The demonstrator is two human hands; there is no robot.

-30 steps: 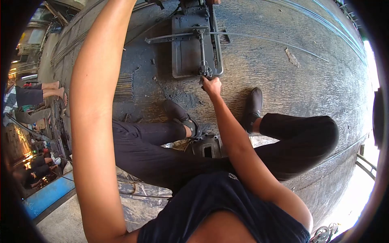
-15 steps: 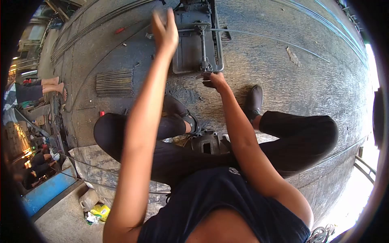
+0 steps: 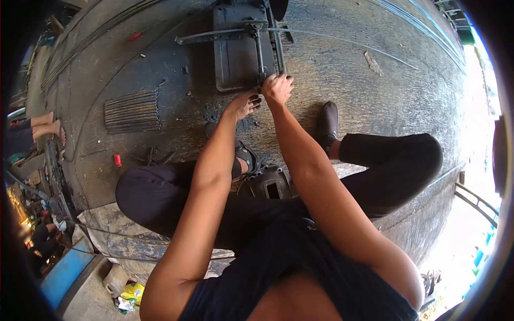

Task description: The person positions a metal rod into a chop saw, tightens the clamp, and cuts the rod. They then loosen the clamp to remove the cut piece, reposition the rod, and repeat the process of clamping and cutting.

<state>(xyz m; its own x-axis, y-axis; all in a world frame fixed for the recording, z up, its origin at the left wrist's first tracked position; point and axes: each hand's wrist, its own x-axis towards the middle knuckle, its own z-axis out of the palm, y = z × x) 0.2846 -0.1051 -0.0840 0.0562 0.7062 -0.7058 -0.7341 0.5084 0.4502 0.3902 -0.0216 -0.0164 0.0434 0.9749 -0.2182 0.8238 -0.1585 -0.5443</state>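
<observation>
A dark metal machine (image 3: 235, 59) with a flat tray-like base and a lengthwise screw rod (image 3: 260, 51) lies on the floor at the top middle. At the rod's near end, my right hand (image 3: 278, 88) is closed with its fingers curled over the frame's end; what it grips is too small to name. My left hand (image 3: 244, 105) is just left of it, below the base's near edge, fingers apart and holding nothing that shows. A long thin metal rod (image 3: 342, 36) extends from the machine to the right.
Left of the machine lies a bundle of short rods (image 3: 131, 111). A red cylinder (image 3: 118, 160) and a red object (image 3: 135, 36) are on the floor. Another person's bare feet (image 3: 51, 128) show at the far left. Long rods (image 3: 412, 18) run across the upper right.
My left hand has come down from above the machine's left side to its near end. My right hand has shifted onto the frame's end. The view has shifted slightly.
</observation>
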